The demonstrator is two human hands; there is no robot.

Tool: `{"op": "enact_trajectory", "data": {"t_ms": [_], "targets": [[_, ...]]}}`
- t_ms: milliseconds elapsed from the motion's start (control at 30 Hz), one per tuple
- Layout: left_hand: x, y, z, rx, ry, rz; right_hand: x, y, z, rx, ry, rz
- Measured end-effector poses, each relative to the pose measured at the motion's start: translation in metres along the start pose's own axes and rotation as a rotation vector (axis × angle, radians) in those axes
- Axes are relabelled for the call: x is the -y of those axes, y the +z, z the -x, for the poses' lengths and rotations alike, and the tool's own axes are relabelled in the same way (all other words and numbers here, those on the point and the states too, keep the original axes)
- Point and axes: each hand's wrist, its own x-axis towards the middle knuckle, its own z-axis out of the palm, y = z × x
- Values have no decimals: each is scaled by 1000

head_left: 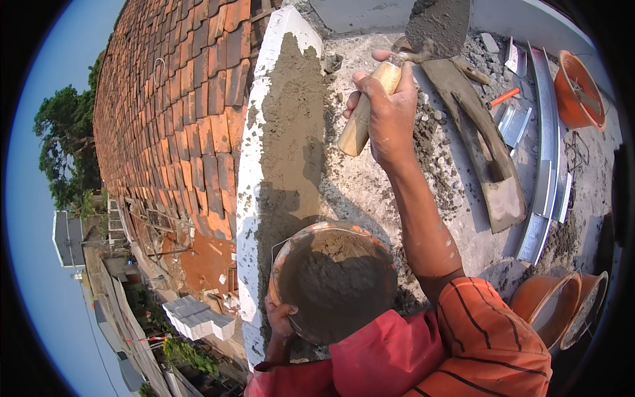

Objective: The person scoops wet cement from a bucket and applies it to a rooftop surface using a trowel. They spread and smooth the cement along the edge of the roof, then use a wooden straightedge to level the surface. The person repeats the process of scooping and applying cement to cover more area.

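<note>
My right hand (389,109) is raised ahead of me, its fingers wrapped round the wooden handle of a trowel (359,126). The trowel's broad blade, coated in grey mortar, reaches to the top edge of the view. My left hand (281,319) grips the left side of an orange bucket (280,259), thumb over the rim. Wet mortar (344,271) fills much of the bucket. Beside it runs a white block wall (249,205), with a band of wet mortar (291,126) spread along it.
A worn wooden plank (473,126) lies right of my forearm, near metal channels (546,172) and a red-handled tool (505,96). One orange bucket (573,92) stands far right; two others (539,294) lie nearer. Left of the wall are a tiled roof (178,112) and a drop.
</note>
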Motion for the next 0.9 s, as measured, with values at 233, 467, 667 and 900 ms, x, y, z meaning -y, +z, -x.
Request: {"op": "enact_trajectory", "data": {"t_ms": [233, 467, 667, 900], "targets": [[-8, -2, -4, -44, -93, -60, -106, -45, 24, 428, 82, 1222], [-27, 61, -31, 97, -59, -62, 98, -98, 98, 966, 346, 1345], [-24, 96, -28, 249, 35, -179, 91, -86, 116, 1338, 250, 2269], [-13, 92, -30, 250, 147, -240, 17, -137, 204, 1656, 430, 1155]]}}
